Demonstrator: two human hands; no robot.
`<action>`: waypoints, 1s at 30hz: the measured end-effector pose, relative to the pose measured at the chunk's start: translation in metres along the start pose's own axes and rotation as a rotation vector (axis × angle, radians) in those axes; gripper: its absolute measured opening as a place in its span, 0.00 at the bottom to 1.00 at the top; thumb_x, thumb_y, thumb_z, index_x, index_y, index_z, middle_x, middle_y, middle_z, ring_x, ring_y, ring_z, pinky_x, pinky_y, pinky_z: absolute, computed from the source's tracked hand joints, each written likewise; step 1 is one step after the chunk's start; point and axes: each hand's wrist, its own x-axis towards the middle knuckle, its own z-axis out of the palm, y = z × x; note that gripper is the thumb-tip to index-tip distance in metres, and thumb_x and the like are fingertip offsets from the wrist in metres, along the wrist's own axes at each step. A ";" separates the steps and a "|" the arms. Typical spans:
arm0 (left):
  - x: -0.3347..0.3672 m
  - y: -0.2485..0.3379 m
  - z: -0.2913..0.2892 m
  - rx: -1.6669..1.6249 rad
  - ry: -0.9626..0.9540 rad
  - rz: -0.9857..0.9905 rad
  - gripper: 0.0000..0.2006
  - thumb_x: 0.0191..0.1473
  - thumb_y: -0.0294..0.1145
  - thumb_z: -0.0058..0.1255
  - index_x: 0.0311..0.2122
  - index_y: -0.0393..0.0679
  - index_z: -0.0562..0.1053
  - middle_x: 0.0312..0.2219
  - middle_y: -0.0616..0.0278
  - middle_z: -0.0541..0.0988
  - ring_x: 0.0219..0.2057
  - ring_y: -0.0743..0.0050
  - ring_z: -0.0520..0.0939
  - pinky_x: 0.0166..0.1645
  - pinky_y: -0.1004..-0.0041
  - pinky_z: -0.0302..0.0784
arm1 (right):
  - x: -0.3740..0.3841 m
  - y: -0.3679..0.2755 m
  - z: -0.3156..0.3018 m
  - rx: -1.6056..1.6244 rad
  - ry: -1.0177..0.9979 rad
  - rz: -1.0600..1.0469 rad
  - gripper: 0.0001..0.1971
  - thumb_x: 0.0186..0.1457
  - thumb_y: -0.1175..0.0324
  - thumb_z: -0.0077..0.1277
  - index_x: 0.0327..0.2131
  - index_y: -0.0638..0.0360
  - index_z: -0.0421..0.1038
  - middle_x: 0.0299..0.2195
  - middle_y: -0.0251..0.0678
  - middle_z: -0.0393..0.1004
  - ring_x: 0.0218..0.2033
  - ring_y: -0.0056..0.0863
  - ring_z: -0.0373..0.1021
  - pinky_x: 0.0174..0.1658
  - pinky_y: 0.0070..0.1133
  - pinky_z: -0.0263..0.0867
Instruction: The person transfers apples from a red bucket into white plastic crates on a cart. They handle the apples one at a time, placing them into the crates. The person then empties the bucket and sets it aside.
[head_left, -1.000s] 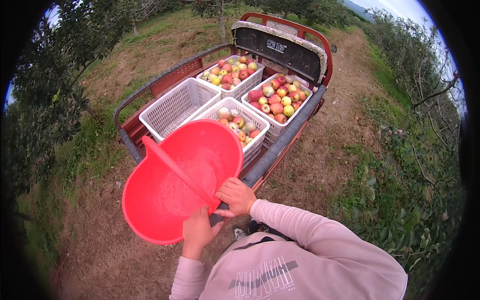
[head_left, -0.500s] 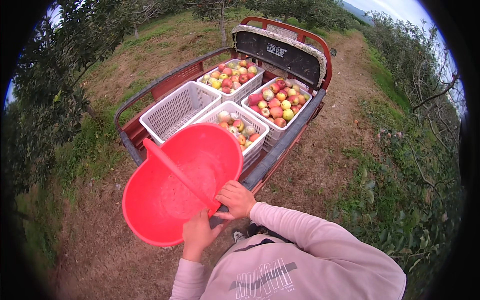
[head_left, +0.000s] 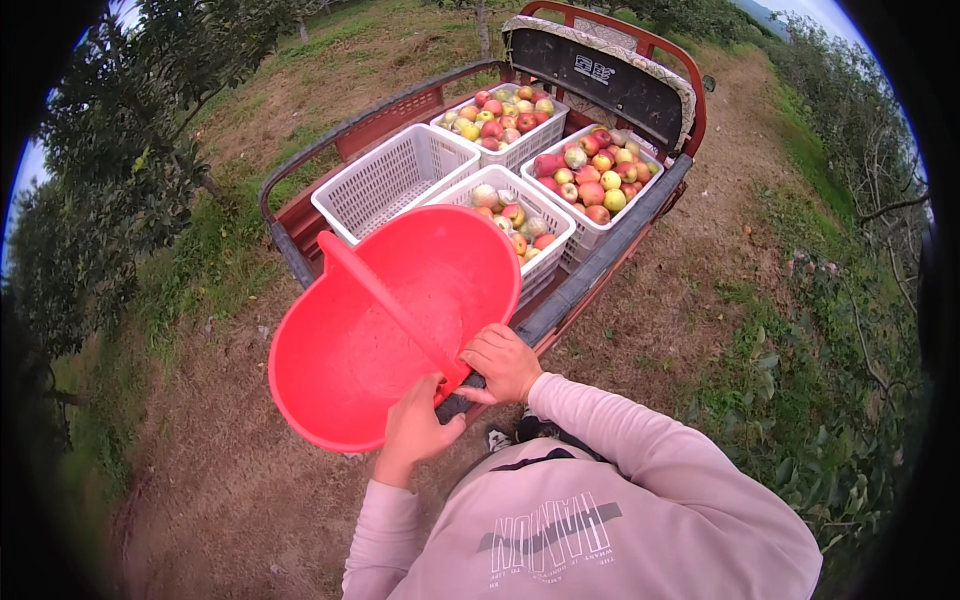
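Observation:
A red plastic basket (head_left: 400,340) with an arched handle (head_left: 395,302) is tilted toward me and has no fruit in it. My right hand (head_left: 503,362) is closed on its near rim, just right of where the handle joins. Closed on the same rim left of that joint is my left hand (head_left: 415,428); its fingertips are partly hidden behind the edge. The basket's far side overlaps a white crate of apples (head_left: 545,265). A padded dark rail (head_left: 570,305) of the red cart passes right beside my right hand.
The cart bed also carries an empty white crate (head_left: 335,205) on the left, plus a full apple crate (head_left: 515,150) and another (head_left: 590,232) farther back. A black padded backrest (head_left: 600,75) closes the far end. Trees (head_left: 120,190) and bushes (head_left: 780,420) flank the dirt track.
The whole scene has shifted slightly right and up in view as my head turned. Both hands keep their hold on the basket, which stays against the cart.

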 end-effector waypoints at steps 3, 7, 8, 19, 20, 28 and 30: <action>0.006 -0.004 -0.003 -0.491 0.041 0.068 0.31 0.56 0.34 0.67 0.63 0.35 0.72 0.55 0.46 0.82 0.59 0.50 0.84 0.64 0.56 0.79 | 0.005 -0.006 -0.006 0.072 -0.026 0.067 0.29 0.55 0.43 0.68 0.45 0.60 0.78 0.45 0.43 0.79 0.51 0.45 0.75 0.64 0.40 0.68; 0.035 0.024 0.020 -0.932 0.275 0.035 0.18 0.69 0.32 0.61 0.58 0.35 0.73 0.45 0.56 0.82 0.48 0.67 0.85 0.57 0.65 0.80 | 0.004 -0.003 -0.010 0.152 -0.078 0.096 0.30 0.56 0.48 0.68 0.52 0.62 0.76 0.54 0.48 0.76 0.59 0.52 0.71 0.72 0.47 0.62; 0.047 0.028 0.022 -1.051 0.343 0.003 0.16 0.71 0.32 0.60 0.56 0.35 0.73 0.42 0.58 0.82 0.44 0.70 0.85 0.54 0.67 0.81 | 0.004 -0.002 -0.011 0.163 -0.059 0.116 0.30 0.56 0.49 0.68 0.53 0.63 0.75 0.55 0.49 0.75 0.60 0.53 0.70 0.72 0.47 0.61; 0.141 0.024 -0.107 -1.176 0.871 -0.123 0.14 0.75 0.38 0.56 0.35 0.50 0.66 0.16 0.78 0.62 0.13 0.87 0.62 0.17 0.75 0.59 | 0.010 0.066 -0.042 0.046 0.154 0.486 0.21 0.63 0.60 0.64 0.53 0.64 0.74 0.57 0.51 0.73 0.59 0.54 0.71 0.64 0.41 0.67; 0.153 0.017 -0.116 -1.169 0.920 -0.098 0.14 0.75 0.38 0.56 0.35 0.49 0.66 0.16 0.77 0.61 0.13 0.86 0.63 0.17 0.74 0.60 | 0.005 0.075 -0.039 0.078 0.139 0.539 0.20 0.63 0.60 0.64 0.51 0.65 0.76 0.55 0.51 0.75 0.57 0.54 0.73 0.62 0.41 0.68; 0.290 -0.071 -0.195 -1.113 1.048 -0.120 0.12 0.74 0.35 0.56 0.37 0.44 0.69 0.18 0.72 0.66 0.13 0.80 0.65 0.18 0.70 0.62 | -0.006 0.080 -0.030 -0.049 0.057 0.538 0.12 0.61 0.60 0.63 0.34 0.60 0.79 0.34 0.42 0.79 0.40 0.49 0.76 0.48 0.42 0.70; 0.311 -0.101 -0.213 -1.090 1.132 -0.153 0.12 0.73 0.35 0.57 0.38 0.44 0.69 0.18 0.72 0.67 0.13 0.79 0.65 0.18 0.70 0.61 | -0.005 0.080 -0.030 -0.027 0.079 0.536 0.11 0.60 0.61 0.63 0.33 0.59 0.79 0.32 0.41 0.78 0.38 0.48 0.76 0.47 0.41 0.70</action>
